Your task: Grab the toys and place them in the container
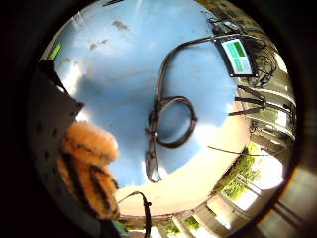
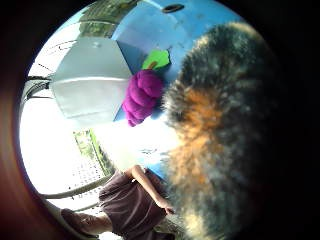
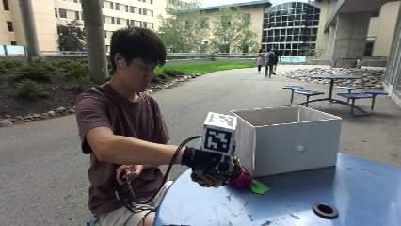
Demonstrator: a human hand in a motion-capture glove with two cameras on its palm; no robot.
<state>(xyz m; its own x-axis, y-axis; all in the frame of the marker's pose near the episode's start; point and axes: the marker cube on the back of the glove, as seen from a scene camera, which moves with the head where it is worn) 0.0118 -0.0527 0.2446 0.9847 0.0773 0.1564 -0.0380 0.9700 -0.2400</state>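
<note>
My gloved right hand (image 3: 208, 162) grips a striped orange-and-black plush toy (image 3: 219, 178), held just above the near edge of the blue table (image 3: 288, 202). The plush's fur fills one side of the thumb side palm view (image 2: 220, 130), and its striped end shows in the little finger side view (image 1: 89, 168). A purple grape toy (image 3: 242, 181) with a green leaf (image 3: 259, 188) lies on the table right beside the hand, seen again as grape toy (image 2: 141, 96). The white open-topped container (image 3: 291, 139) stands just behind it, also visible as container (image 2: 90, 85).
A round hole (image 3: 325, 210) sits in the tabletop toward the front. A dark looped cable (image 1: 168, 119) and a small screen (image 1: 238, 55) lie on the blue table surface (image 1: 124, 64). The person's bare left hand (image 3: 127, 175) holds cables near their lap.
</note>
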